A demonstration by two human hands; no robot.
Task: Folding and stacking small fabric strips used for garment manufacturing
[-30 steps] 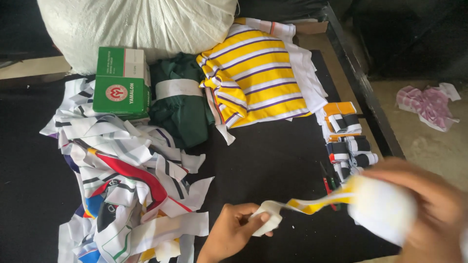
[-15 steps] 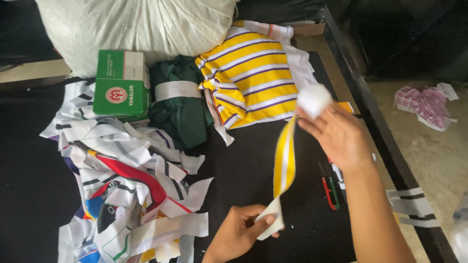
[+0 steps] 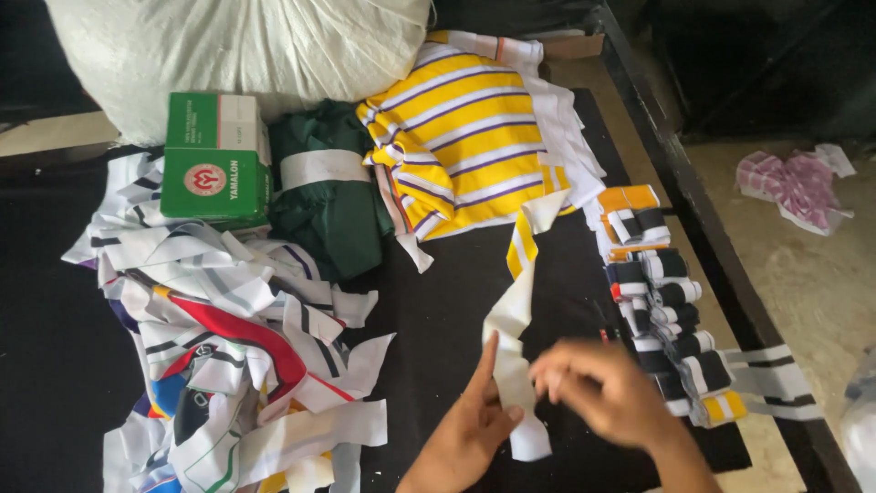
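**Both hands on a white and yellow fabric strip on the black table**

The left hand (image 3: 470,424) pinches the lower part of the fabric strip (image 3: 513,315) between thumb and fingers, index finger pointing up along the cloth; the right hand (image 3: 602,388) sits just right of the strip, fingers curled and blurred, touching or almost touching its edge; whether they grip it cannot be told. The strip lies lengthwise on the black table (image 3: 447,301), its white lower end below the left thumb, its yellow-and-white upper end reaching the striped yellow cloth (image 3: 465,146).

Taking that strip as landmark: just right of it runs a row of rolled strips (image 3: 666,310) in black, white and orange, with a loose black-and-white band (image 3: 766,374) trailing off the far end of the row; above it lies the yellow cloth with purple and white stripes; up and to the left sits a folded dark green cloth (image 3: 324,196) wrapped by a white band; further left a green and white box (image 3: 214,160); well left and below, a heap of cut strips (image 3: 228,347) in white, red, blue and black; far above, a big white sack (image 3: 237,46); well to the right, on the floor beyond the table edge, a crumpled pink and white cloth (image 3: 794,183).
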